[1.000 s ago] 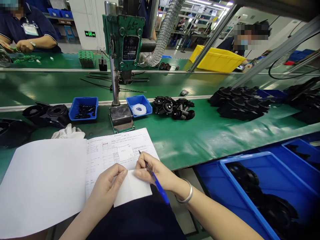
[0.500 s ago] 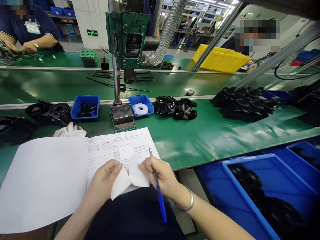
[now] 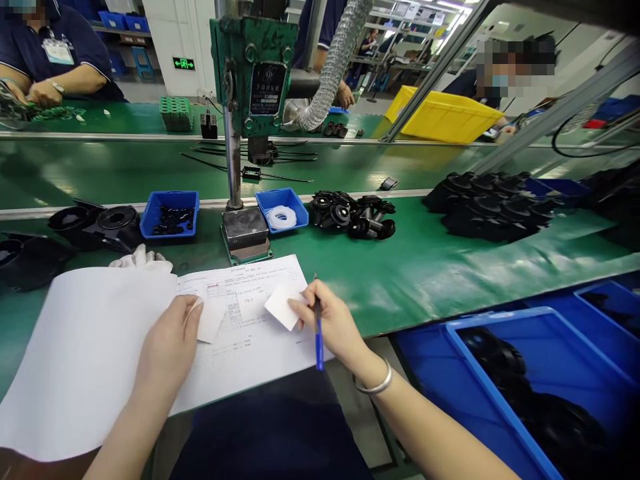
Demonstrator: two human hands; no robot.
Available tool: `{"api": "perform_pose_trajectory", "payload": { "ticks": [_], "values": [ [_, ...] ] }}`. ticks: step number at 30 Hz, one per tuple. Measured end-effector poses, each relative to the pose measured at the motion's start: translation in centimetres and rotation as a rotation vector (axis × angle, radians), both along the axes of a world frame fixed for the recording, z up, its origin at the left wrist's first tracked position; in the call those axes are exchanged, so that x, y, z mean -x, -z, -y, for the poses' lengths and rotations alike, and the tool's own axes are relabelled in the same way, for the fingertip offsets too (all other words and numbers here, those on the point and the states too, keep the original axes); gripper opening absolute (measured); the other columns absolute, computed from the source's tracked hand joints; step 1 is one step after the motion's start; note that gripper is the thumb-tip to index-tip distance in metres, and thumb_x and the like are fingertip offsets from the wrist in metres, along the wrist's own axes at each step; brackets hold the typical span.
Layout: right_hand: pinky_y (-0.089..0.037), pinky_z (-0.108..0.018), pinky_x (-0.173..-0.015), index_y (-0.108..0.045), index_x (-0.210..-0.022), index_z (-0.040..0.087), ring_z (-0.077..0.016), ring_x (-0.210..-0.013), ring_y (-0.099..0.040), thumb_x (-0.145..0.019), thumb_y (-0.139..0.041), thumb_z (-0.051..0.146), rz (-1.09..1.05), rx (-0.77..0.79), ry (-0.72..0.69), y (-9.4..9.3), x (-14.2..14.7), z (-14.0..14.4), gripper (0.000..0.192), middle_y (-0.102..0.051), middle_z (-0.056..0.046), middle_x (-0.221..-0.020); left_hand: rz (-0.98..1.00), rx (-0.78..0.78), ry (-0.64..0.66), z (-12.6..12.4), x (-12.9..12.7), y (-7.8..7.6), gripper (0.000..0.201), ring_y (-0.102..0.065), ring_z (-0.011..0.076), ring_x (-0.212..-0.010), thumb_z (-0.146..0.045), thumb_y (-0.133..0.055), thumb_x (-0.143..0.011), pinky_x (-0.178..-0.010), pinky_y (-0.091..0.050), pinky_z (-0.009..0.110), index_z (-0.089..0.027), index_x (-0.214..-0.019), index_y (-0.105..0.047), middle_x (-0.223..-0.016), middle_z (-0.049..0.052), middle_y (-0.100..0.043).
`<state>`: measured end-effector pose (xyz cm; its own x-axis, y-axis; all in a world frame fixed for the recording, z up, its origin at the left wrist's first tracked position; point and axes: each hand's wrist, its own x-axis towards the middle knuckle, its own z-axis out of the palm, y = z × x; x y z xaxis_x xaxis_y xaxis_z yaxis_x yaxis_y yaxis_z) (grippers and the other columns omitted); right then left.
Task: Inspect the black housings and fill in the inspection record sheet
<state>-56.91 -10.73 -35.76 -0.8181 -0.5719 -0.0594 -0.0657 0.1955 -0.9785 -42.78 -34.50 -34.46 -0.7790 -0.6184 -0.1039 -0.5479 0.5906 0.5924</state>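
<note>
An open paper logbook lies on the green bench in front of me, its printed right page facing up. My left hand pinches a small white slip over that page. A second small white slip sits between the fingers of my right hand, which also holds a blue pen pointing up. The two slips are apart, one on each side of a small label stuck on the page.
A green press machine stands behind the logbook. Blue bins hold black parts and white rings. Black wheel parts and larger black pieces lie on the bench. Blue crates sit at lower right. A white glove lies near the book. Other workers sit across the line.
The single white slip held by both hands has come apart into two pieces. My left hand moved left with one piece, my right hand moved up and right with the other.
</note>
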Motion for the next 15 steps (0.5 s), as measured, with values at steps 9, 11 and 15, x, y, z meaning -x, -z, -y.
{"api": "perform_pose_trajectory", "payload": {
  "ticks": [9,11,15],
  "values": [
    [-0.040,-0.025,-0.051,-0.030,-0.081,0.025,-0.0145,-0.050,-0.055,-0.088,-0.056,0.025,-0.044,-0.224,-0.154,1.3,-2.5,0.2,0.027,-0.054,0.007,-0.058,-0.369,0.707,0.606,-5.3,-0.7,2.4,0.040,-0.047,0.0305,-0.130,-0.020,-0.055,-0.092,-0.108,-0.043,0.048,-0.008,-0.130,-0.054,-0.134,0.018,-0.056],
    [-0.036,-0.025,-0.052,-0.031,-0.078,0.024,-0.0129,-0.052,-0.048,-0.088,-0.054,0.023,-0.179,-0.281,-0.177,1.2,-2.7,0.0,0.025,-0.049,0.006,-0.061,-0.342,0.677,0.843,-6.6,-1.1,3.4,0.044,-0.048,0.0267,-0.131,-0.029,-0.053,-0.094,-0.108,-0.044,0.046,-0.011,-0.134,-0.051,-0.137,0.013,-0.057],
    [-0.029,-0.025,-0.051,-0.035,-0.078,0.023,-0.0124,-0.053,-0.042,-0.091,-0.053,0.028,-0.340,-0.417,-0.258,0.3,-2.1,-0.7,0.024,-0.046,0.004,-0.064,-0.231,0.758,0.967,-7.4,-1.5,4.9,0.050,-0.045,0.0255,-0.135,-0.035,-0.047,-0.096,-0.107,-0.045,0.046,-0.011,-0.140,-0.046,-0.145,0.008,-0.052]
  ]
}}
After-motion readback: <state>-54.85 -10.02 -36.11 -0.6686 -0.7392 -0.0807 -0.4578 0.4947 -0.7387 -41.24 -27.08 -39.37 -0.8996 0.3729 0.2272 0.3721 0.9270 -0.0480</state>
